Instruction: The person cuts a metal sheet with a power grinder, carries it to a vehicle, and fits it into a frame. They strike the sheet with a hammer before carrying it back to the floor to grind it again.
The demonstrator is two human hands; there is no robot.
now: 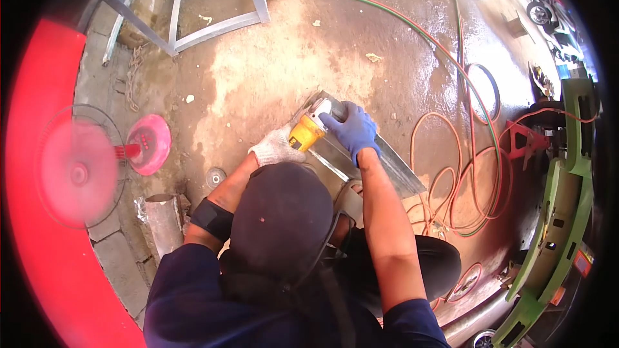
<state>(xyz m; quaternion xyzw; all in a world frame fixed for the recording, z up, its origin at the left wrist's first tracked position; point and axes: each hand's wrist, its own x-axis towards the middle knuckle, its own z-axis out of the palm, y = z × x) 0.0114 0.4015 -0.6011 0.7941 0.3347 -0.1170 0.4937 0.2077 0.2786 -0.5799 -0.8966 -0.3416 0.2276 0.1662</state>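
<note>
A yellow angle grinder (305,131) with a silver-grey front lies over a flat grey metal bar (400,171), which slants down to the right. My left hand (278,147), in a white knit glove, is closed round the rear of the grinder's body. In a blue glove, my right hand (358,132) is closed at the grinder's front, above the bar, with its thumb against the grinder's head. The grinder's disc is hidden from this angle. A dark cap (282,219) and my crouched body fill the lower middle.
A pink fan (80,171) and a red panel (39,90) stand at left. Near my left arm are a loose disc (216,177) and a metal cylinder (164,219). Red and green hoses (445,51) coil at right, before a green bumper (554,238). A grey metal frame (222,30) stands ahead.
</note>
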